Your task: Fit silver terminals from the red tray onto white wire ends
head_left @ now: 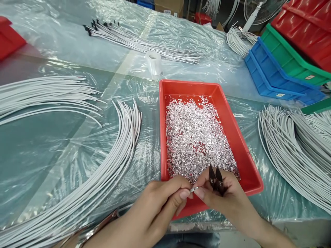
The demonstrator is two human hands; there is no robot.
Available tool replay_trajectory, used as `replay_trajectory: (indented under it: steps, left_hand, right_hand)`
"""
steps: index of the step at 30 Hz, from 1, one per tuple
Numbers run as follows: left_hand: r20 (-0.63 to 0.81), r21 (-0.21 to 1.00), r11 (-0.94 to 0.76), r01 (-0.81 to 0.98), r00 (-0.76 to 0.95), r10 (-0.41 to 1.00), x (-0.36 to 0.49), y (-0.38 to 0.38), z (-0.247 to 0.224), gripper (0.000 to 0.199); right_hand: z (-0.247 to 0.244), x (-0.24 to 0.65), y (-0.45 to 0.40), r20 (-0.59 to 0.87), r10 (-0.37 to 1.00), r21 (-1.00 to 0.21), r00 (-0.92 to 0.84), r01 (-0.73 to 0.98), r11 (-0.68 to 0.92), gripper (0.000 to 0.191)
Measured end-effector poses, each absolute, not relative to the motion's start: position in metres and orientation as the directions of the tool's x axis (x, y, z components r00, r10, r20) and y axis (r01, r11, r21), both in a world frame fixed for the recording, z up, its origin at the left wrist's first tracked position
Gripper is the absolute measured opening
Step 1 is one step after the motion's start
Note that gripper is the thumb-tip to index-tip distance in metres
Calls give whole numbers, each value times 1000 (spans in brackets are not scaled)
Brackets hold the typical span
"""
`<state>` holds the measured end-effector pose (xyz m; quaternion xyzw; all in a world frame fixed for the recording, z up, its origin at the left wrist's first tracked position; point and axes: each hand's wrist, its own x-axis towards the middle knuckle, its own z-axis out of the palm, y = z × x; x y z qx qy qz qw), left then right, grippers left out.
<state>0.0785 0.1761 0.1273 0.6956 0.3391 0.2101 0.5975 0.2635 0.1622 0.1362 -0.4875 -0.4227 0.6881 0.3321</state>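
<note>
My left hand [165, 199] pinches the end of a white cable [193, 189] between thumb and forefinger, over the near edge of a red tray [244, 144]. Facing it, my right hand [224, 196] touches the cable's tip with thumb and forefinger. A pair of dark-bladed snips [216, 179] is tucked in that same hand, blades pointing up and slightly apart; their handles are hidden by the fingers. Many small silvery foil scraps [196, 127] lie in the tray beneath.
Bundles of white cables lie at left [121, 144], far left [46, 93] and right [289, 148]. Behind the tray stands a clear film roll [154, 63], with black-ended cables [139, 41] beyond. Blue bins [274, 75], a green bin [294, 58] and a red bin [307, 27] are stacked back right.
</note>
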Motion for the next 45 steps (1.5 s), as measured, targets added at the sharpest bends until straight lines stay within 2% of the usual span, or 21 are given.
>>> replay_trajectory:
  steps: [16, 27, 36, 41, 45]
  left_hand:
    - [-140, 984, 24, 177, 681, 718, 78, 176, 127, 29]
    - [-201, 972, 47, 231, 705, 681, 75, 176, 130, 28]
    - [-170, 951, -79, 300, 718, 674, 76, 179, 134, 24]
    - [-142, 948, -124, 292, 741, 656, 77, 179, 135, 20]
    - [-162, 944, -109, 310, 726, 668, 76, 175, 133, 21]
  right_hand:
    - [135, 263, 161, -385, 869, -903, -311, -65, -424, 10]
    - [138, 263, 164, -407, 862, -899, -302, -32, -436, 7]
    - [138, 262, 162, -372, 875, -915, -309, -33, -401, 7]
    - [137, 265, 164, -364, 896, -929, -256, 32, -368, 5]
    - [136, 274, 169, -277, 955, -943, -102, 220, -250, 6]
